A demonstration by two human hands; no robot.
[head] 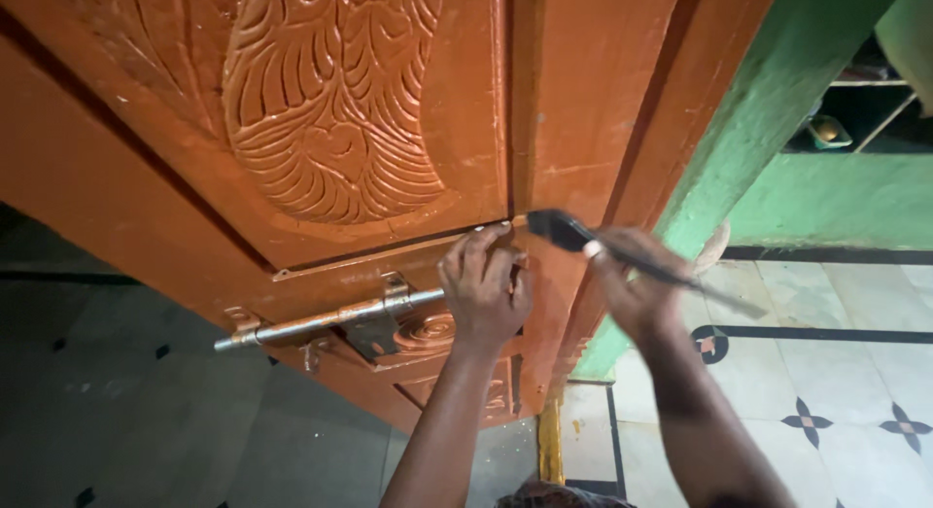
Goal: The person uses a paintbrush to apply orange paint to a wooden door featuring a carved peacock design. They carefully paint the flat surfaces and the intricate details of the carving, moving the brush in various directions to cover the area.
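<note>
Steel slide bolt [321, 323] crosses the carved orange door [330, 109]. Left hand [483, 289] presses flat on the door, fingers curled, holding nothing. Right hand [637, 289] pinches the paintbrush [622, 255] mid-handle, bristles at the door edge. Brush likely light, stiff-handled, possibly paint-slick. Handle end blurred; bolt end hidden behind left hand.
</note>
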